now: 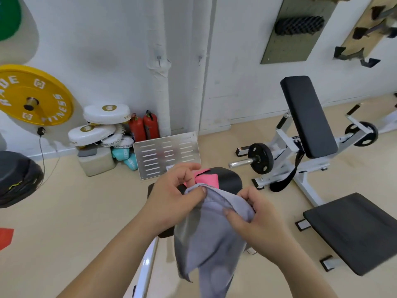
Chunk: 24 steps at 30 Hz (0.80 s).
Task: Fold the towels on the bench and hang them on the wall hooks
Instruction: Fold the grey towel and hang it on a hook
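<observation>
I see both hands up in front of me, holding a grey towel (pixel 206 233) by its top edge. The left hand (pixel 171 196) pinches the edge between thumb and fingers. The right hand (pixel 255 218) is curled tight around a bunched bit of the same edge, just beside the left one. The rest of the grey towel hangs down loose from the hands, over the near end of the black bench (pixel 229 179). A pink towel (pixel 204 178) lies on the bench, partly hidden behind the left hand. Two small hooks (pixel 159 59) stick out of the white wall far behind. A big yellow weight plate (pixel 36 95) hangs on the wall to the left, and two red fire extinguishers (pixel 146 125) stand on the floor below.
</observation>
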Available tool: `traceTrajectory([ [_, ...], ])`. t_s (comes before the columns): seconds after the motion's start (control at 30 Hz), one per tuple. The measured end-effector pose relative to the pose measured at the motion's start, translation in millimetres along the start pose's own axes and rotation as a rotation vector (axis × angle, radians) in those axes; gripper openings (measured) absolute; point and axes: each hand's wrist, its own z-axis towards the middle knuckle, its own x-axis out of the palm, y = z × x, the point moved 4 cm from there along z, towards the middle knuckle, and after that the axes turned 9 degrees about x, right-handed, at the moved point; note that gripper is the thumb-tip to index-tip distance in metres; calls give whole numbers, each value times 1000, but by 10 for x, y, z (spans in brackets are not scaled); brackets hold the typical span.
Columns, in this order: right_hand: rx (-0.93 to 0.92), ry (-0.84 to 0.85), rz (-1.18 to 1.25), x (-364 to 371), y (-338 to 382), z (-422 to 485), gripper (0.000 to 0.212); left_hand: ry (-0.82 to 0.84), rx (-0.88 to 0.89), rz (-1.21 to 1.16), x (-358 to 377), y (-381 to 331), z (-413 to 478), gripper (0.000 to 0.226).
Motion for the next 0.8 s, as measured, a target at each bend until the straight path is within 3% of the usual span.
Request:
traceTrajectory([
  [0.3,-80,-44,-156,-853,-209,705,32,65,67,342,157,-258,560,32],
  [0.57,-180,-126,-110,-914,789,1755,37,210,63,559,-508,-390,1374,44],
  [0.7,-310,-178,-81,-793,1523,2188,33,19,192,790,-1036,-467,1888,5],
  [0.8,-394,-267,28,-819,2012,2341,34,-157,237,794,-1413,-574,2148,18],
])
